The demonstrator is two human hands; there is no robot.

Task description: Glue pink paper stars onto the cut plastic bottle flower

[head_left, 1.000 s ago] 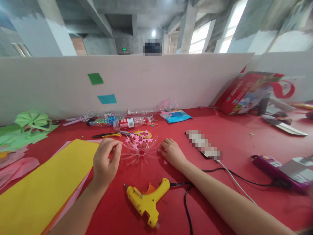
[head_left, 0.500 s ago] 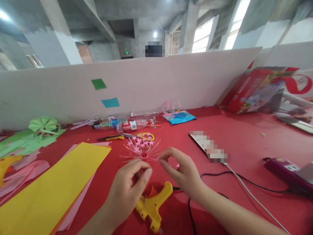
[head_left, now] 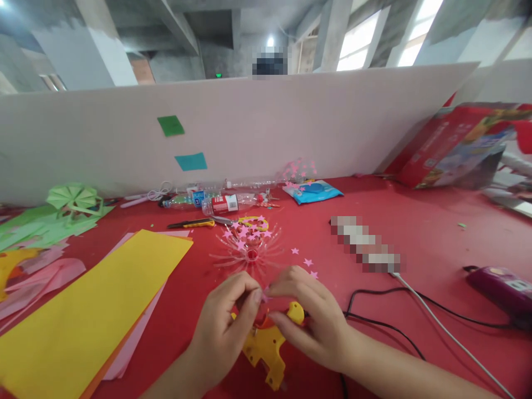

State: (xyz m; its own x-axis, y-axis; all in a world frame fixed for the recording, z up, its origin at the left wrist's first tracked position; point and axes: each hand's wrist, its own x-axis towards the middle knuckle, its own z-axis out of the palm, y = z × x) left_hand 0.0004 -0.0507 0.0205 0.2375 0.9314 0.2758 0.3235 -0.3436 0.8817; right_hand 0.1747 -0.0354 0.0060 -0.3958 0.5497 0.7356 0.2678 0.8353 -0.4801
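My left hand [head_left: 230, 316] is closed in a pinch on a small pink paper star [head_left: 265, 297]. The fingertips of my right hand [head_left: 313, 318] reach close to that star; its thumb is spread away from the fingers, and whether they touch the star I cannot tell. Below both hands lies a yellow glue gun [head_left: 266, 349], partly covered by them. Just beyond them, a clear plastic bottle piece cut into splayed strips [head_left: 252, 255] carries several pink stars. Several loose stars [head_left: 308, 262] are scattered on the red table to its right.
Yellow paper [head_left: 95, 310] lies over pink sheets at left, near green paper pieces [head_left: 72, 199]. A cutter knife [head_left: 191, 224], plastic bottles [head_left: 226, 204] and a blue packet [head_left: 313, 192] line the back by a white partition [head_left: 257, 122]. A purple device [head_left: 494, 288] and cables are at right.
My right hand has gone from a closed pinch to thumb and fingers apart, drawing toward the left hand's fingertips. The camera view has shifted slightly. Loose stars beyond the right hand are now uncovered.
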